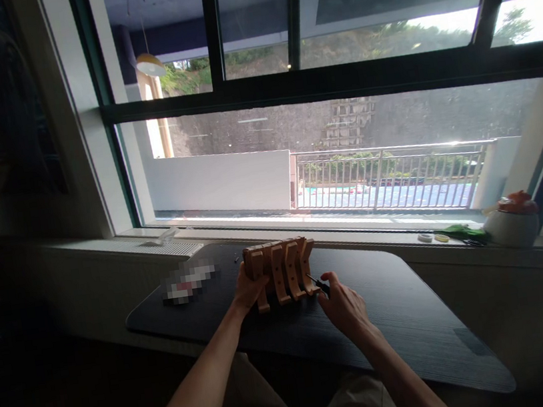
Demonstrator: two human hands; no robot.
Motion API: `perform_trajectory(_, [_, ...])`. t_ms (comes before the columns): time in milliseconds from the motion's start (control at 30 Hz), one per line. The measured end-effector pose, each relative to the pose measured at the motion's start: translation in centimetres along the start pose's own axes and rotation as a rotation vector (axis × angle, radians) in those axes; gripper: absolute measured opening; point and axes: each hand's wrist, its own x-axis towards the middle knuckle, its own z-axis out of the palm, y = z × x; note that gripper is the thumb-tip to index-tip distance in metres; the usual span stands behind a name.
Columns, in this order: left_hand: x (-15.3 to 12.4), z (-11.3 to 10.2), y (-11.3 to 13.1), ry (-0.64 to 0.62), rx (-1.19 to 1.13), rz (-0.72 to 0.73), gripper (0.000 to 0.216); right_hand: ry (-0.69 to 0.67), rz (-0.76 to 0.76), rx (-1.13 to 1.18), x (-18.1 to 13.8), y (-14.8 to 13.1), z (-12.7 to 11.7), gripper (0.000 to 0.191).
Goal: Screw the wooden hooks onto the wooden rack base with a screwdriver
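Observation:
A brown wooden piece with several curved slats and small dark holes (280,275) stands on the dark table (386,302). At its left end, my left hand (249,289) is closed around the wood. My right hand (340,301) is closed on a screwdriver (320,284) with a dark handle. The thin shaft points left, and its tip meets or nearly meets the rightmost slat; I cannot tell if it sits in a hole.
A blurred-out flat item (189,282) lies at the table's left. Tiny bits (237,258) are near the wood. On the windowsill stand a white pot (512,225) and a green item (462,232). A large window (336,86) rises behind the table.

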Motion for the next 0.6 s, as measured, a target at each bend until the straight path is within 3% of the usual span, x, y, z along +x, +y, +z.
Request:
perform_trajectory(133, [0.2,0.0,-0.5,-0.026,-0.032,-0.002,0.046,0.038,-0.048,-0.033,-0.6,0.2,-0.4,0.021])
perform_trajectory(600, [0.4,-0.2,-1.1,-0.045,-0.042,-0.020,0.046,0.108,-0.184,-0.071,-1.3,0.6,0.2,0.028])
